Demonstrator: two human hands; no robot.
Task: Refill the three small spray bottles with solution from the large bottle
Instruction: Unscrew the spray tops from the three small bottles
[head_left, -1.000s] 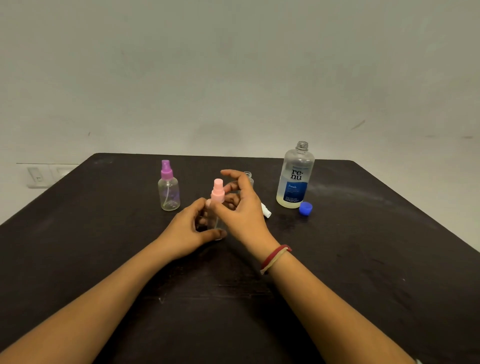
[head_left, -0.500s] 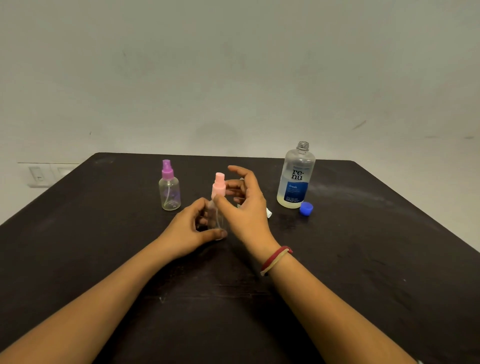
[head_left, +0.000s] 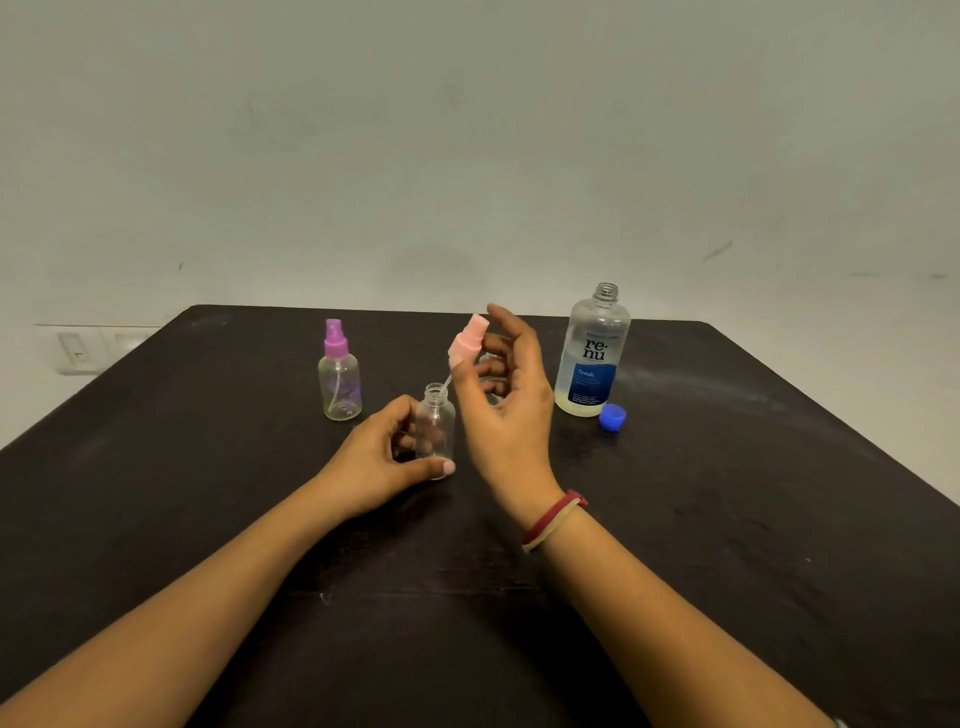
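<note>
While left hand (head_left: 374, 462) grips 1 uncapped bottle (head_left: 436, 418), right hand (head_left: 511, 410) pinches 1 pink sprayer (head_left: 467, 343).

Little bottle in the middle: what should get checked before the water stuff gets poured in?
1. Mouth of the small bottle open: ok; the pink sprayer is off, pinched in the right hand.
2. Sprayer's tube clear of the neck: not ok; its lower end is at the mouth.
3. Bottle steady: ok; the left hand holds it upright on the table.
4. Neck of the large bottle open: ok; the blue cap lies beside it.
5. A hand free to pour: not ok; both hold something.
</note>
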